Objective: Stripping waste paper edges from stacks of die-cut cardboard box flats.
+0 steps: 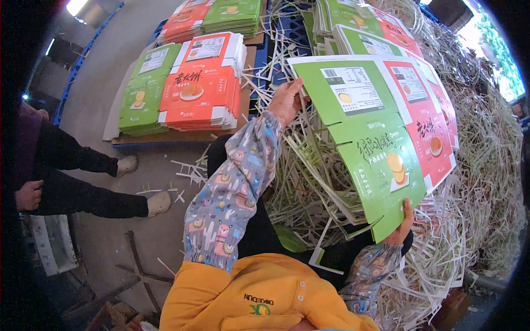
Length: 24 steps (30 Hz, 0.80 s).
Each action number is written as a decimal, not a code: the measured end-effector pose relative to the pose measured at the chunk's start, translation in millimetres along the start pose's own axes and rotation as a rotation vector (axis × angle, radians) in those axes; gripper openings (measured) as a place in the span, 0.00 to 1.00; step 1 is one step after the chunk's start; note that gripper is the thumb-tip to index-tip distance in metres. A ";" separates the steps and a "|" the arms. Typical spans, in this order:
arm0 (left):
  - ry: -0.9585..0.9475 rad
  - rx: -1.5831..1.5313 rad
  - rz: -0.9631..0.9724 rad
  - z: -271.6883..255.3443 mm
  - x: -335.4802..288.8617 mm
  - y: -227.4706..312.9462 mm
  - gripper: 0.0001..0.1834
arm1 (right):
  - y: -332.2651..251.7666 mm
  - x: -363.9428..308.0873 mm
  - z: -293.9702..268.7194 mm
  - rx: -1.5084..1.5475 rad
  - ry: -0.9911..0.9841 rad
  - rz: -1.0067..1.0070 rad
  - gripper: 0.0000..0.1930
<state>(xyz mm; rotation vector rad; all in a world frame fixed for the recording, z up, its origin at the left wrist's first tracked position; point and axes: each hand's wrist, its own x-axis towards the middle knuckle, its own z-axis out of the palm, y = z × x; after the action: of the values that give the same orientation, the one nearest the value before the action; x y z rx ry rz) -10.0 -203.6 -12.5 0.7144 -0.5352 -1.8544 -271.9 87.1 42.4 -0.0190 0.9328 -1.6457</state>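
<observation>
A large printed cardboard sheet [361,140], with green and orange-red box panels side by side, is held tilted in front of me on the right. My left hand [286,103] is closed at its upper left edge, thumb on top, where thin paper strips [317,165] hang below. At the lower edge, my right hand [402,225] grips the sheet near its corner, with the fingers partly hidden beneath it. Slits show along the green panel's left edge.
Stacks of green blanks [146,91] and orange-red blanks [199,83] stand on a pallet to the left. More printed sheets [353,14] lie behind mine. Shredded trimmings [475,187] pile up along the right. Another person's legs [83,193] are at the left.
</observation>
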 end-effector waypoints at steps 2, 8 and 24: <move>-0.045 -0.012 0.029 -7.4 0.2 1.1 0.13 | -2.2 -1.6 -0.8 0.014 0.014 0.027 0.22; -0.096 0.232 0.037 -20.0 1.1 12.7 0.06 | -14.0 -0.8 -7.9 0.045 -0.009 0.043 0.23; 0.171 0.230 0.311 14.6 43.0 12.1 0.18 | -3.3 4.2 -19.6 -0.028 0.086 -0.129 0.21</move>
<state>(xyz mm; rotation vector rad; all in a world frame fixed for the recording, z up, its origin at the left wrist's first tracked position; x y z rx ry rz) -24.5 -247.5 -3.9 0.8798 -0.7119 -1.4428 -285.3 94.5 29.0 -0.0283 1.0385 -1.7634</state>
